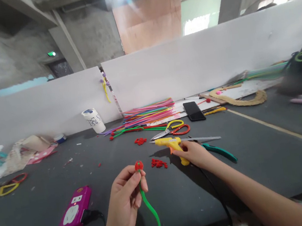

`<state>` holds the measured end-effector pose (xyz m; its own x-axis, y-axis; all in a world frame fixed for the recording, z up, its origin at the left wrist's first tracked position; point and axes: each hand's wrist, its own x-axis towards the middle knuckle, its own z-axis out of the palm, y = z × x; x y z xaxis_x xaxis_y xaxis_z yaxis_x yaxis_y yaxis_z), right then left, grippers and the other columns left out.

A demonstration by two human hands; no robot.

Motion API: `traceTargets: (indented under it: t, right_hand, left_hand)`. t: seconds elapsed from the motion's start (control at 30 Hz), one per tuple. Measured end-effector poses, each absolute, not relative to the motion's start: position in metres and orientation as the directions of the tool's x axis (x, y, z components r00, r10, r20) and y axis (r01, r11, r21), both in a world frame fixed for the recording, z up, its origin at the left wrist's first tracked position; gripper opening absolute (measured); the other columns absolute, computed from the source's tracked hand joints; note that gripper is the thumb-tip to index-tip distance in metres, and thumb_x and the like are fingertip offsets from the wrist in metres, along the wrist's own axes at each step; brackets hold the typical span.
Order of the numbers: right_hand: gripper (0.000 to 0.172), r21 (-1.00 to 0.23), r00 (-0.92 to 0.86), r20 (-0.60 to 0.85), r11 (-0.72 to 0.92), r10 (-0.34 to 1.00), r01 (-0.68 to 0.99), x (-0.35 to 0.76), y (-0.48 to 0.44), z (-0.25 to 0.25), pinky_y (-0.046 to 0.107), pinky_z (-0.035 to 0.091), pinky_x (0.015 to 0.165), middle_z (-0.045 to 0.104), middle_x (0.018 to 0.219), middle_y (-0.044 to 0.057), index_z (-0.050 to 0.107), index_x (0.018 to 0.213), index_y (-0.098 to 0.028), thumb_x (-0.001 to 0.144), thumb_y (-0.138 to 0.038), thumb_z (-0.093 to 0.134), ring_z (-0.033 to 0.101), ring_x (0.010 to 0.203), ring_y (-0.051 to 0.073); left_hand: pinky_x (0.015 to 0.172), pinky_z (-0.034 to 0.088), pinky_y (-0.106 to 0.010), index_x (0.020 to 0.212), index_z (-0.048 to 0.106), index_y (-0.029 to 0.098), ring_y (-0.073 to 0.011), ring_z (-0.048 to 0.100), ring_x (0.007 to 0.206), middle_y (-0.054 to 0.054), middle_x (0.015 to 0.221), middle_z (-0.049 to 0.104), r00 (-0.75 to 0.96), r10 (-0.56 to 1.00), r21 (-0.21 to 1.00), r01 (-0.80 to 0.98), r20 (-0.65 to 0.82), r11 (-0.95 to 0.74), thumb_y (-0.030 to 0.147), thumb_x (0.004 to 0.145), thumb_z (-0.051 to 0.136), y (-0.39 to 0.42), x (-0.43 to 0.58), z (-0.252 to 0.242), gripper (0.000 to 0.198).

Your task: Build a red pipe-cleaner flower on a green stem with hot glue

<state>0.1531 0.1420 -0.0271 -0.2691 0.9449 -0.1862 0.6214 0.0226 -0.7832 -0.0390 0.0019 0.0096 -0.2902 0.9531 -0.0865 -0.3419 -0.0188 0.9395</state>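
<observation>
dark tabletop (179, 202) below, left fingers (133, 184) pinch a green stem (152, 209) while right fingers (189, 152) grip a glue gun (168, 141).

On the table (258, 165), the socket block (76, 208) lies left of the left hand (123, 200). The glue gun (171, 141) is in the right hand (196, 153); pliers (219, 151) lie right of that hand. Behind the glue gun lie scissors (167, 131), then the stem bundle (151, 113), between the cylinder (93, 121) at left and the phone (194, 111) at right.

The right hand (197, 153) grips a yellow glue gun (173, 144).
</observation>
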Motion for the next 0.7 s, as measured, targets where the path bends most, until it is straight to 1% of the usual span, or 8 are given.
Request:
traceTargets:
  t: [0.07, 0.13, 0.23, 0.33, 0.4, 0.5, 0.6, 0.7]
  right_hand:
    - [0.028, -0.903, -0.306, -0.153, -0.006, 0.940, 0.431, 0.156, 0.137, -0.023, 0.037, 0.053, 0.076, 0.062, 0.105, 0.006, 0.057, 0.112, -0.015, 0.094, -0.037, 0.054, 0.063, 0.088, 0.018]
    - [0.028, -0.975, -0.368, -0.121, -0.040, 0.922, 0.220, 0.158, 0.130, -0.017, 0.032, 0.051, 0.071, 0.062, 0.087, 0.003, 0.057, 0.104, -0.014, 0.091, -0.039, 0.055, 0.061, 0.076, 0.015]
    - [0.033, -0.992, -0.464, -0.087, -0.122, 0.882, -0.045, 0.160, 0.116, -0.007, 0.027, 0.046, 0.064, 0.051, 0.067, -0.003, 0.057, 0.095, -0.015, 0.076, -0.041, 0.064, 0.053, 0.062, 0.012]
    - [0.038, -0.960, -0.512, -0.073, -0.200, 0.856, -0.197, 0.160, 0.104, 0.002, 0.024, 0.041, 0.056, 0.045, 0.062, -0.005, 0.060, 0.092, -0.016, 0.066, -0.042, 0.070, 0.044, 0.055, 0.009]
    - [0.035, -0.943, -0.531, -0.077, -0.234, 0.844, -0.235, 0.158, 0.098, 0.006, 0.022, 0.036, 0.052, 0.047, 0.060, -0.005, 0.062, 0.090, -0.015, 0.066, -0.037, 0.073, 0.042, 0.052, 0.008]
    - [0.026, -0.930, -0.560, -0.075, -0.261, 0.825, -0.260, 0.158, 0.088, 0.011, 0.021, 0.032, 0.050, 0.058, 0.066, -0.001, 0.065, 0.085, -0.015, 0.067, -0.030, 0.076, 0.040, 0.049, 0.005]
    - [0.018, -0.948, -0.529, -0.061, -0.215, 0.846, -0.234, 0.163, 0.077, 0.014, 0.021, 0.037, 0.055, 0.066, 0.076, 0.002, 0.067, 0.077, -0.016, 0.067, -0.028, 0.075, 0.047, 0.057, 0.008]
    - [0.021, -0.985, -0.567, -0.044, -0.130, 0.823, -0.112, 0.168, 0.067, 0.016, 0.025, 0.045, 0.064, 0.066, 0.083, 0.003, 0.069, 0.086, -0.019, 0.069, -0.031, 0.072, 0.057, 0.072, 0.014]
  left_hand:
    - [0.034, 0.023, -0.009, 0.071, 0.068, 0.015, 0.0005, 0.034, 0.034, 0.003, 0.050, 0.059, -0.306, 0.949, 0.939, -0.343, -0.080, -0.032, 0.029, 0.073, 0.072, 0.001, -0.040, 0.013, 0.014]
    - [0.033, 0.022, -0.010, 0.071, 0.068, 0.015, 0.0003, 0.034, 0.034, 0.003, 0.050, 0.059, -0.318, 0.945, 0.938, -0.344, -0.077, -0.040, 0.028, 0.074, 0.071, 0.000, -0.039, 0.014, 0.013]
    - [0.033, 0.022, -0.010, 0.071, 0.068, 0.015, -0.0002, 0.035, 0.034, 0.003, 0.050, 0.059, -0.331, 0.940, 0.939, -0.341, -0.080, -0.040, 0.028, 0.073, 0.072, 0.001, -0.037, 0.015, 0.014]
    - [0.034, 0.022, -0.011, 0.072, 0.069, 0.015, -0.0001, 0.035, 0.034, 0.002, 0.050, 0.060, -0.348, 0.933, 0.941, -0.337, -0.094, -0.031, 0.029, 0.073, 0.073, 0.004, -0.034, 0.013, 0.014]
    - [0.034, 0.022, -0.011, 0.073, 0.069, 0.015, 0.0002, 0.036, 0.033, 0.002, 0.051, 0.061, -0.358, 0.928, 0.942, -0.335, -0.106, -0.022, 0.030, 0.073, 0.073, 0.006, -0.033, 0.011, 0.015]
    - [0.034, 0.022, -0.011, 0.074, 0.069, 0.015, 0.0007, 0.036, 0.033, 0.001, 0.053, 0.062, -0.365, 0.923, 0.943, -0.334, -0.124, -0.006, 0.030, 0.074, 0.073, 0.007, -0.032, 0.009, 0.016]
    - [0.033, 0.022, -0.011, 0.075, 0.069, 0.015, 0.0005, 0.037, 0.032, 0.002, 0.053, 0.063, -0.385, 0.912, 0.949, -0.316, -0.139, 0.011, 0.031, 0.074, 0.073, 0.006, -0.031, 0.007, 0.016]
    - [0.033, 0.023, -0.010, 0.074, 0.070, 0.014, 0.0005, 0.038, 0.031, 0.002, 0.053, 0.062, -0.409, 0.903, 0.958, -0.287, -0.132, 0.010, 0.033, 0.072, 0.075, 0.005, -0.030, 0.007, 0.019]
